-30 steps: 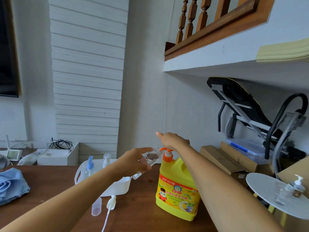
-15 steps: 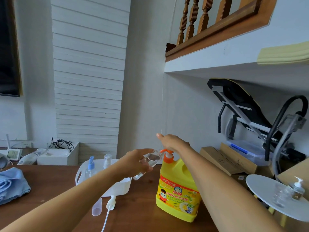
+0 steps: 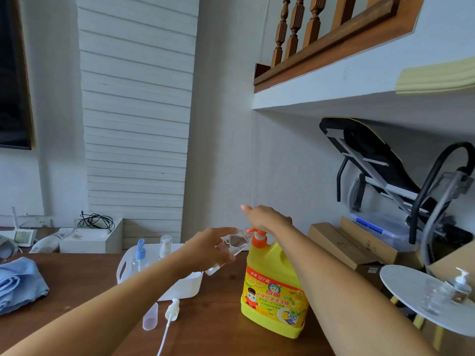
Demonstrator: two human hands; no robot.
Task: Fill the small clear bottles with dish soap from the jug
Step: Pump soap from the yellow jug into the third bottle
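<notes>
Now, head view: one camera is looking down over both arms at a brown table (image 3: 84, 291).
Left hand: the left hand (image 3: 216, 246) is curling its fingers round a small clear bottle (image 3: 235, 244) and is holding it up off the table.
Bottle: it is tilting, with its open mouth pointing up and sitting right at the tip of the orange pump (image 3: 258, 237). Its bottom is pointing down toward the tub. How much is inside is too hard to tell.
Right hand: the right hand (image 3: 267, 218) is lying on top of the pump. Its fingers are staying mostly straight and pointing left, and it is not gripping anything.
Jug: the yellow jug (image 3: 275, 286) is standing upright on the table, under the right hand and just to the right of the left hand.
Tub: a white tub (image 3: 123, 265) is sitting on the table behind the left arm. It is holding a blue-top bottle (image 3: 140, 250) and a capped bottle (image 3: 165, 245), both standing up.
Loose bits: a clear cap (image 3: 151, 317) and a white sprayer (image 3: 171, 308) with a thin tube are lying side by side on the table, just in front of the tub.
Cloth: a blue cloth (image 3: 18, 283) is lying at the left edge of the table.
Far right: a round white stand (image 3: 401, 283) is carrying a few small bottles, and brown boxes (image 3: 334, 245) are sitting behind the jug.
</notes>
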